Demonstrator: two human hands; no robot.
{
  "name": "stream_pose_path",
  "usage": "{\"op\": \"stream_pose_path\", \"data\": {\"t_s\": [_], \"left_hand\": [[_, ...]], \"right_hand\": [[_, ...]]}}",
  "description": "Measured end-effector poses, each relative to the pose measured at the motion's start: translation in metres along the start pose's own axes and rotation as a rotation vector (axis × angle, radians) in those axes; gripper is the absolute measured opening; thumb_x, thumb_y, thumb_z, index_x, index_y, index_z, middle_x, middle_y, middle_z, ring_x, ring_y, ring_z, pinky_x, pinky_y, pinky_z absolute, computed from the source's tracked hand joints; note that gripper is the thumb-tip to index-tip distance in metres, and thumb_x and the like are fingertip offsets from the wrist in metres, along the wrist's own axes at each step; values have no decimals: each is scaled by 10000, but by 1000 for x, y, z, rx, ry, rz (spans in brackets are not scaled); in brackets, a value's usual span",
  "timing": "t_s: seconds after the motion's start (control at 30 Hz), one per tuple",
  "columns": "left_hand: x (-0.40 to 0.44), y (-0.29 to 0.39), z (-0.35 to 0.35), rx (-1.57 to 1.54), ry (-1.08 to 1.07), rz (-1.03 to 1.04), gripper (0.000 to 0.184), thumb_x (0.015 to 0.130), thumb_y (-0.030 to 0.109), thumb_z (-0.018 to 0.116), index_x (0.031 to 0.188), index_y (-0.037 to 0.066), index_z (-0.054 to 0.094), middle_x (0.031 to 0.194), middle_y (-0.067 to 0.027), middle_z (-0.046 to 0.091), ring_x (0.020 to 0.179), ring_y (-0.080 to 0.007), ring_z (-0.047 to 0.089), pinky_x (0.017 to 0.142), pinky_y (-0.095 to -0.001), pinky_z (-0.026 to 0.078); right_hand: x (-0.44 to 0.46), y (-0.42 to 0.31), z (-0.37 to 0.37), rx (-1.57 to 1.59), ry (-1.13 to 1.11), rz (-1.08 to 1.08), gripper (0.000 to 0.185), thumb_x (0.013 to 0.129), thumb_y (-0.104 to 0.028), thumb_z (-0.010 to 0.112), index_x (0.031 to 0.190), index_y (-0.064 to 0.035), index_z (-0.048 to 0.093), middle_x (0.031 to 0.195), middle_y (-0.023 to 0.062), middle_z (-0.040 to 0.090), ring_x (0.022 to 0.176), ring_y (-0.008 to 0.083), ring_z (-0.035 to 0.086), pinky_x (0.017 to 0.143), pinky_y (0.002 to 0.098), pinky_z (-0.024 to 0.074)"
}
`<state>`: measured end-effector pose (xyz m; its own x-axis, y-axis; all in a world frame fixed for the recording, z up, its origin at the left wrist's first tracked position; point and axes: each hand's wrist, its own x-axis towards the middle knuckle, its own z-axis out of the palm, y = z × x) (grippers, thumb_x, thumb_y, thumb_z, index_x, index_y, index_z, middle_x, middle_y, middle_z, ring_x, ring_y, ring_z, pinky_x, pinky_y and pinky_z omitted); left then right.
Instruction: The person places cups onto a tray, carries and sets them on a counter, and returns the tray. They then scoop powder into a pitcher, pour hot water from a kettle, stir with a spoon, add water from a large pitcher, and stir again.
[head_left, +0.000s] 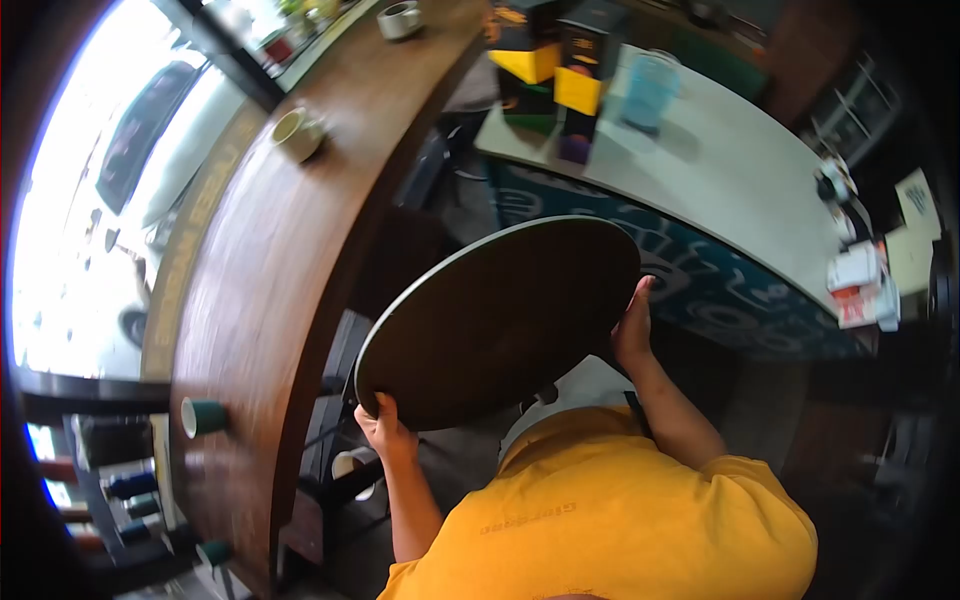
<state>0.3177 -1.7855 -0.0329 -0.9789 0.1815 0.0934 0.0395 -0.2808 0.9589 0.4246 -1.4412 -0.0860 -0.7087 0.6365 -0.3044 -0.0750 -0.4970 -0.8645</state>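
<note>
A large round dark board with a pale rim (500, 320), like a tabletop or a tray, is held tilted in front of my body. My left hand (386, 430) is closed on its near left edge, with the thumb over the top face and the fingers hidden beneath. At the right edge, my right hand (632, 328) grips the same board, thumb up along the rim and the other fingers mostly hidden. The underside of the board is out of sight.
Left of me curves a long wooden counter (255, 290) carrying a beige mug (297, 136), a white mug (399, 20) and a green cup (204, 417). Ahead right stands a white-topped counter (720, 165) with dark boxes (580, 75), a blue water jug (650, 92) and papers (862, 282).
</note>
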Motion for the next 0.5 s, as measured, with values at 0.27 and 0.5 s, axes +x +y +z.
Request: {"op": "stream_pose_path", "data": {"t_s": [0.27,0.5], "left_hand": [[-12,-10,154,-231,-363,-121,427,917,324,614,1100,-61,599,992,-94,664,876,-156,620,792,-289,468],[-108,-37,310,-138,-885,-291,384,944,333,577,1060,-32,612,947,-26,643,856,-86,550,764,-257,438]], "right_hand": [[-129,-61,-112,390,365,-207,799,939,-669,254,1498,-102,181,1545,48,208,1397,232,246,1143,363,199],[-239,-111,-242,465,1190,-540,863,928,-691,235,1510,-71,88,1577,84,83,1439,218,115,1167,377,92]]}}
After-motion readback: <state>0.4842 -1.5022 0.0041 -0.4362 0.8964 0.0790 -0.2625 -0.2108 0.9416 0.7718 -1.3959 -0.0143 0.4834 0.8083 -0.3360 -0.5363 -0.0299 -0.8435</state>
